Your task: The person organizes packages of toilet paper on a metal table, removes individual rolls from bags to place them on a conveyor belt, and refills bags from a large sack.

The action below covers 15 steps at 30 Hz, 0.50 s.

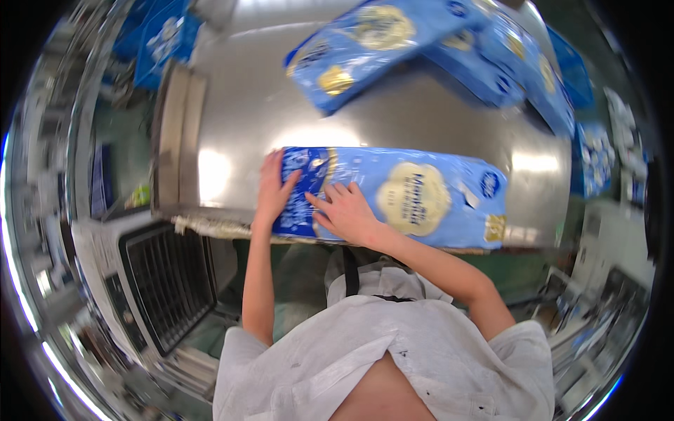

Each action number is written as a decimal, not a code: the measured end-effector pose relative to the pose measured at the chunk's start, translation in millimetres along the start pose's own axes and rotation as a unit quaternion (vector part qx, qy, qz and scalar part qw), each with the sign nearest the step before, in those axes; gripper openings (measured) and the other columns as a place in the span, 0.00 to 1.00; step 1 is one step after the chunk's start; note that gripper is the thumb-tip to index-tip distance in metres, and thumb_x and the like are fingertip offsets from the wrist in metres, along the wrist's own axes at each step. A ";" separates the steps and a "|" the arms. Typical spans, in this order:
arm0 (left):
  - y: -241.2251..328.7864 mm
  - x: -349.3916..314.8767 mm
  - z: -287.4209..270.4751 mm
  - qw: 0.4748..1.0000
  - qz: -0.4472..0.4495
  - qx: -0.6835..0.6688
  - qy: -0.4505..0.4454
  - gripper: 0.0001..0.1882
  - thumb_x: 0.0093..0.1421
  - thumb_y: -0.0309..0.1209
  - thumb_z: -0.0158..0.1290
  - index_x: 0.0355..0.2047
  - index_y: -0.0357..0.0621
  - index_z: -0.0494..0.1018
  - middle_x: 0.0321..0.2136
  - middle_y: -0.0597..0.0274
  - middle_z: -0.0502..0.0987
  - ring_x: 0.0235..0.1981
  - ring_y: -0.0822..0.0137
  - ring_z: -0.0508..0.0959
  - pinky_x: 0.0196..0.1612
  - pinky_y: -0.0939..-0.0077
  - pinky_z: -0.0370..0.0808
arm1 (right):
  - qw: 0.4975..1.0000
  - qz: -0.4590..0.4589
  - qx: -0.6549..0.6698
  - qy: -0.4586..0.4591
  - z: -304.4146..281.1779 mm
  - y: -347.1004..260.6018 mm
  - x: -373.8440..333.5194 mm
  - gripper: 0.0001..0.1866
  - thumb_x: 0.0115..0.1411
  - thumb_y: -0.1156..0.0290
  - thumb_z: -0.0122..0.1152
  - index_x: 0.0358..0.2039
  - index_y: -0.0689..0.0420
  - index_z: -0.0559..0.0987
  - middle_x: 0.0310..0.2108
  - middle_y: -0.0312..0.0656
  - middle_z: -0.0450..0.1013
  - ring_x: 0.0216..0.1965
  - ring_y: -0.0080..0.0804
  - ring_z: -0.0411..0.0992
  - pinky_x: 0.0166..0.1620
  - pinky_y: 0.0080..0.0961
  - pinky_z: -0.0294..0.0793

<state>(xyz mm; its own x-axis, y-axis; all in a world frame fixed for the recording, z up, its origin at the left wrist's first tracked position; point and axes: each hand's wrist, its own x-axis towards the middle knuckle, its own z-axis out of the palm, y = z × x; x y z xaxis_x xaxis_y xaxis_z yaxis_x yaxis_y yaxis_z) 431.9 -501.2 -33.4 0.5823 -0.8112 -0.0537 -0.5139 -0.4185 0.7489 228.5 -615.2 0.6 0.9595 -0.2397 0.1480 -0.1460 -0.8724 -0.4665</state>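
Note:
A long blue plastic package [449, 184] with a cream flower-shaped label lies flat along the near edge of the metal table [246, 105]. Its left end is a darker blue. My left hand [272, 188] rests at that left end, thumb stretched over the dark film and fingers along the edge. Pressed on the top of the package, near where dark and light blue meet, is my right hand [345, 212], its fingers spread. Neither hand is wrapped round the package. What the package contains is hidden by the film.
Several similar blue packages [379, 49] lie overlapping at the table's far right. Blue baskets with white items stand beyond the far left [165, 42] and the right edge [595, 158]. A raised metal strip [181, 133] borders the table's left. A white-framed unit with a dark grille [172, 281] stands below left.

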 end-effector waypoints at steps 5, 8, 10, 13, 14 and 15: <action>27.6 -19.9 9.2 0.966 0.072 0.243 0.046 0.35 0.63 0.39 0.58 0.67 0.44 0.61 0.70 0.48 0.57 0.72 0.43 0.51 0.70 0.48 0.52 | 0.981 0.187 -0.011 -0.056 -105.7 96.1 -161.5 0.20 0.61 0.60 0.59 0.55 0.45 0.79 0.32 0.42 0.73 0.39 0.38 0.73 0.47 0.43 0.68; 99.1 -18.6 44.0 0.944 0.174 0.263 -0.097 0.39 0.56 0.40 0.64 0.67 0.48 0.63 0.70 0.52 0.57 0.72 0.43 0.49 0.72 0.47 0.48 | 0.933 0.346 -0.097 -0.025 -188.5 158.1 -281.2 0.18 0.60 0.64 0.61 0.51 0.48 0.81 0.34 0.42 0.73 0.39 0.42 0.73 0.43 0.43 0.71; 143.6 -17.4 91.0 0.920 0.245 0.255 -0.169 0.39 0.55 0.41 0.64 0.66 0.50 0.64 0.70 0.53 0.58 0.72 0.43 0.50 0.72 0.46 0.46 | 0.898 0.430 -0.086 0.038 -208.9 175.9 -325.3 0.17 0.59 0.66 0.61 0.49 0.50 0.81 0.36 0.44 0.74 0.40 0.46 0.73 0.43 0.42 0.72; 164.8 0.7 140.3 0.912 0.287 0.234 -0.177 0.40 0.54 0.40 0.64 0.67 0.51 0.63 0.69 0.53 0.59 0.72 0.46 0.52 0.73 0.44 0.46 | 0.912 0.383 -0.061 0.136 -196.5 175.7 -320.1 0.14 0.58 0.70 0.61 0.45 0.54 0.82 0.40 0.46 0.75 0.43 0.48 0.74 0.46 0.42 0.75; 173.0 10.3 147.8 0.906 0.298 0.243 -0.176 0.41 0.53 0.40 0.65 0.67 0.51 0.63 0.69 0.53 0.59 0.72 0.47 0.53 0.73 0.44 0.46 | 0.932 0.331 -0.037 0.146 -171.0 169.3 -305.1 0.13 0.57 0.69 0.62 0.43 0.55 0.82 0.43 0.47 0.76 0.46 0.47 0.74 0.48 0.40 0.76; 178.1 16.2 146.1 0.901 0.305 0.258 -0.172 0.42 0.53 0.39 0.65 0.67 0.51 0.62 0.69 0.53 0.59 0.72 0.48 0.53 0.73 0.44 0.46 | 0.959 0.246 0.032 0.138 -148.6 156.9 -273.8 0.14 0.56 0.68 0.63 0.43 0.57 0.82 0.45 0.47 0.76 0.49 0.47 0.74 0.51 0.41 0.76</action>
<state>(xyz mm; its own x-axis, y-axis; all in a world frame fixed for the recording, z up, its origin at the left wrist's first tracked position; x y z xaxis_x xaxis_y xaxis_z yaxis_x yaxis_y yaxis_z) 257.7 -648.5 2.6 -0.0912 -0.9958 -0.0040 -0.9479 0.0856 0.3069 -92.9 -749.7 16.5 0.6762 -0.7273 0.1179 -0.5411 -0.5988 -0.5905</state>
